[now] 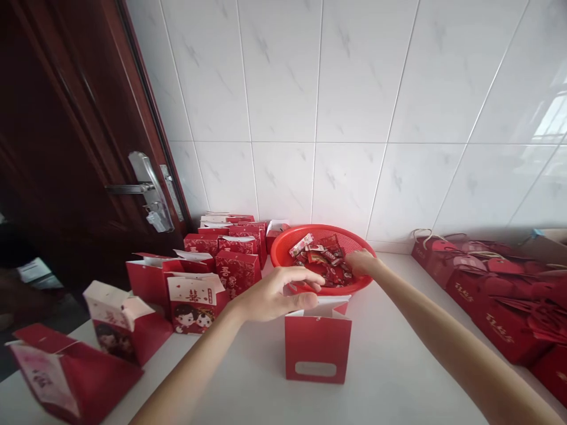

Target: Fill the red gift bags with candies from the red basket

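A red paper gift bag (318,342) with a pale oval window stands upright on the white table in front of me, its top open. My left hand (287,292) is open just over the bag's upper left edge, thumb and fingers apart with nothing between them. Behind the bag sits a red plastic basket (278,251) holding several wrapped candies (328,257), mostly in red wrappers. Into the right side of this basket reaches my right hand (361,262), its fingers bunched down at the candies. What they pinch, if anything, is hidden.
Several red gift boxes and bags (194,301) crowd the left of the table (248,378), some with open tops. Along the right edge stand red boxes (496,313) with cord handles. A tiled wall (283,183) closes off the back, and a dark wooden door (66,118) is at left.
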Demonstrator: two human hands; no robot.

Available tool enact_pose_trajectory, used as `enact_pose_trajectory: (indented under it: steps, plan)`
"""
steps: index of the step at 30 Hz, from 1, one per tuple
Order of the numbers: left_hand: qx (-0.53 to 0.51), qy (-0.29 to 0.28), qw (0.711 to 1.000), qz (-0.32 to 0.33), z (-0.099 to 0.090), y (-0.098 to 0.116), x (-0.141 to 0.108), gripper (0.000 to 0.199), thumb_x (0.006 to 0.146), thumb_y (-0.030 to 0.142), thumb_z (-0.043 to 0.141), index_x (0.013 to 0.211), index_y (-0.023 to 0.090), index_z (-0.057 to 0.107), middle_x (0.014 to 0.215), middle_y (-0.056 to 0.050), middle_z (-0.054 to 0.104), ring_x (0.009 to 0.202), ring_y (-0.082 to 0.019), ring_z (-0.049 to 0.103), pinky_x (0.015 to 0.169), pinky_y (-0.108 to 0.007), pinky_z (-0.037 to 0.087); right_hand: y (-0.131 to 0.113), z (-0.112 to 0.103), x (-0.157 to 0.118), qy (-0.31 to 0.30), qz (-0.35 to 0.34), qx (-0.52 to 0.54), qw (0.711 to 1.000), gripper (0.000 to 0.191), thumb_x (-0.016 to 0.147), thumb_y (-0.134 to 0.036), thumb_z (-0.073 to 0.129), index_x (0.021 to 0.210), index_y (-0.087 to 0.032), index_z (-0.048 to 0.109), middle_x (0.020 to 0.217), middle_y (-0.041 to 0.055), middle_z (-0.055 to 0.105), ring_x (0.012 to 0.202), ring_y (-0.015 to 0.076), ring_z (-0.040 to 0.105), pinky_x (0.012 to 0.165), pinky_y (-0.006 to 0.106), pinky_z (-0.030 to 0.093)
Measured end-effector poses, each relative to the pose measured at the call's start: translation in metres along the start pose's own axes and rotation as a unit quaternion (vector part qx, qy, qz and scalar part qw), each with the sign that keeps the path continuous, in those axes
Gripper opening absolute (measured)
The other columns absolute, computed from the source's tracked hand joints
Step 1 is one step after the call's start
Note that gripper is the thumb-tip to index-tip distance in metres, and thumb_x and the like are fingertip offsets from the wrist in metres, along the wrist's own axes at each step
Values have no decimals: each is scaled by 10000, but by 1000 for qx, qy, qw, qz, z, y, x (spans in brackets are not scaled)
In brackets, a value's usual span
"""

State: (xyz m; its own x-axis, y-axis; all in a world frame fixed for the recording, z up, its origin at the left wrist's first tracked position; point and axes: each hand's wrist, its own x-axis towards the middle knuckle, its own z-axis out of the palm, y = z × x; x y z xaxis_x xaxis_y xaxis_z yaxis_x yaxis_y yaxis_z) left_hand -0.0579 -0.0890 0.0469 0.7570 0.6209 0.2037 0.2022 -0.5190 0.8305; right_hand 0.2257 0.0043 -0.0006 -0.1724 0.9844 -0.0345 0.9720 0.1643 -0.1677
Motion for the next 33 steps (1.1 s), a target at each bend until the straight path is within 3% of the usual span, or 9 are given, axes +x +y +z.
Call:
enact_pose_trajectory:
  steps: [4, 7, 13, 18, 21, 23, 25, 29, 33]
  plan:
    - [-60, 37, 997, 4, -9, -13, 6, 538, 917, 643, 597, 1168, 186, 730, 1118, -107, 748, 1114, -261, 674, 984, -378, 526, 8, -9, -5, -9, 2, 116, 993, 115, 730, -167, 795, 684, -183, 691, 705, 49, 666, 796, 251, 672, 743, 359, 542]
    - [-65, 85, 994, 17, -13, -27, 21, 506, 953, 615, 555, 1123, 174, 734, 1062, -98, 754, 1087, -244, 683, 1008, -382, 514, 10, -16, -12, 7, -9, 244, 970, 42, 805, -198, 683, 776, -194, 713, 783, 31, 687, 792, 211, 664, 703, 303, 551]
    - [-59, 168, 982, -63, 0, -59, 77, 450, 892, 395, 705, 1256, 134, 656, 1246, -146, 709, 1182, -276, 665, 1066, -416, 491, -10, -7, -24, 41, -2, 466, 884, 287, 955, -320, 485, 1116, -176, 675, 1145, 107, 690, 956, 225, 695, 640, 291, 626]
    - [-54, 206, 973, -83, 12, -70, 95, 462, 793, 320, 806, 1211, 154, 701, 1348, -140, 676, 1345, -343, 554, 1167, -475, 395, -28, 0, -31, 30, -41, 577, 815, 312, 955, -427, 562, 1105, -179, 677, 1060, 93, 677, 873, 206, 691, 638, 294, 640]
    - [-64, 239, 965, -87, 11, -73, 94, 507, 759, 300, 823, 1228, 153, 698, 1381, -142, 658, 1370, -354, 529, 1159, -467, 404, -31, 1, -31, 24, -99, 626, 773, 366, 829, -502, 750, 972, -172, 687, 957, 57, 663, 865, 202, 678, 706, 319, 647]
    - [-99, 263, 956, -83, 10, -76, 92, 492, 736, 322, 832, 1189, 169, 716, 1330, -130, 690, 1302, -349, 587, 1079, -437, 478, -28, 2, -29, 40, -107, 623, 774, 409, 753, -521, 817, 904, -169, 676, 907, 37, 661, 847, 193, 679, 759, 337, 642]
    - [-162, 293, 940, -71, 9, -77, 92, 410, 688, 353, 857, 1050, 189, 757, 1147, -98, 763, 1125, -327, 682, 933, -393, 549, -21, 3, -24, 69, -98, 612, 782, 423, 772, -553, 783, 904, -168, 668, 900, 46, 679, 859, 201, 690, 809, 358, 630]
    - [-276, 333, 899, -72, 8, -77, 93, 248, 614, 371, 872, 752, 203, 753, 775, -30, 749, 783, -239, 701, 707, -324, 545, 1, 0, -10, 117, -32, 458, 881, 336, 924, -491, 566, 1005, -176, 648, 971, 85, 720, 955, 229, 702, 871, 366, 592]
    - [-300, 340, 886, -94, 6, -73, 94, 219, 617, 382, 839, 706, 206, 742, 741, -20, 737, 722, -207, 677, 639, -291, 519, 16, -4, 1, 54, 10, 326, 944, 249, 798, -353, 714, 967, -171, 703, 965, 97, 728, 954, 285, 696, 849, 389, 567]
